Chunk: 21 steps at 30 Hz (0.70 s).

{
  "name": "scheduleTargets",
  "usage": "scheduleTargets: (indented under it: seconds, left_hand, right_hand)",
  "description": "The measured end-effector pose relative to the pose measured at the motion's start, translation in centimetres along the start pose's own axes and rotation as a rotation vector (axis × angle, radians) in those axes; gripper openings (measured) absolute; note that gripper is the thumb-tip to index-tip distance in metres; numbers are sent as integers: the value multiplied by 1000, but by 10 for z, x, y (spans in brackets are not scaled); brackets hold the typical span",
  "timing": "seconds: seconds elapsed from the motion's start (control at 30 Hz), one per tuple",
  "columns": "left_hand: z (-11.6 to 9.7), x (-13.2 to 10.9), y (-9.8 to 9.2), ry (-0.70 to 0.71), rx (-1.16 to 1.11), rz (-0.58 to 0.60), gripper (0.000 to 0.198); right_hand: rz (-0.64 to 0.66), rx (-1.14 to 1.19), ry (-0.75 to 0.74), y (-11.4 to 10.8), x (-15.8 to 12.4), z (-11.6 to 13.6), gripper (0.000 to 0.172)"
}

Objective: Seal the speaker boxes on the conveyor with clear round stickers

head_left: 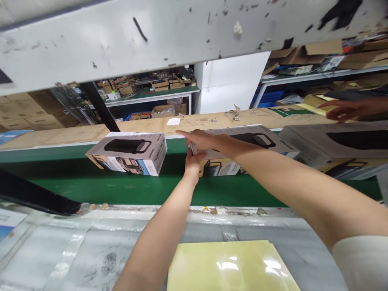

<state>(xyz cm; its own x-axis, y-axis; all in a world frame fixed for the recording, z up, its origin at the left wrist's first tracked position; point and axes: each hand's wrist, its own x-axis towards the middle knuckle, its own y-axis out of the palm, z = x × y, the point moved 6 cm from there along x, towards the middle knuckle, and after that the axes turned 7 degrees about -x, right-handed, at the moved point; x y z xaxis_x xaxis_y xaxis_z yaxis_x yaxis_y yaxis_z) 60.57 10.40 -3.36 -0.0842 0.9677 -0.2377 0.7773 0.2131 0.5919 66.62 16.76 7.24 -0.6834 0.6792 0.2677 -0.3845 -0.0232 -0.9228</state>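
Note:
Both my arms reach forward over a green conveyor belt [91,184] to a long grey printed carton [257,139] lying on it. My left hand [192,161] presses against the carton's near left end, fingers closed on its corner. My right hand [200,139] lies on the carton's top at that same end, fingers stretched out flat. A second, similar carton [130,153] with a black product picture lies on the belt to the left, a short gap away from my hands.
A third carton [339,147] sits on the belt at the right, with another person's hand [345,109] above it. A yellow sheet [230,266] lies on the plastic-covered bench before me. Brown cardboard lines the belt's far side; shelves with boxes stand behind. A white beam crosses overhead.

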Motion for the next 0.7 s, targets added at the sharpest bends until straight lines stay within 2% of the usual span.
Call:
scheduleTargets:
  seconds: [0.03, 0.1, 0.17, 0.2, 0.3, 0.4, 0.6, 0.67, 0.7]
  left_hand:
    - [-2, -1, 0, 8, 43, 9, 86]
    - [-7, -2, 1, 26, 112, 25, 88]
    - [-11, -3, 0, 33, 147, 33, 88]
    - [-13, -4, 1, 37, 166, 36, 88]
    - [-22, -5, 3, 59, 240, 46, 91]
    - [-34, -6, 8, 87, 335, 80, 83]
    - [-61, -12, 0, 99, 666, 96, 47]
    - [-72, -18, 9, 140, 831, 68, 39]
    - [-76, -21, 20, 171, 921, 56, 38]
  right_hand:
    - [-54, 13, 23, -7, -10, -2, 90]
    - [-260, 48, 124, -25, -47, -15, 93]
    - [-528, 64, 313, -40, -100, -37, 90]
    - [-610, 38, 423, -43, -127, -48, 90]
    - [-653, -74, 617, -36, -180, -61, 85]
    - [-623, -138, 642, -26, -187, -53, 74]
    - [-581, -123, 646, -16, -162, -31, 73]
    - [-571, -90, 636, -15, -161, -26, 74]
    - [-569, -72, 635, -16, -164, -26, 74]
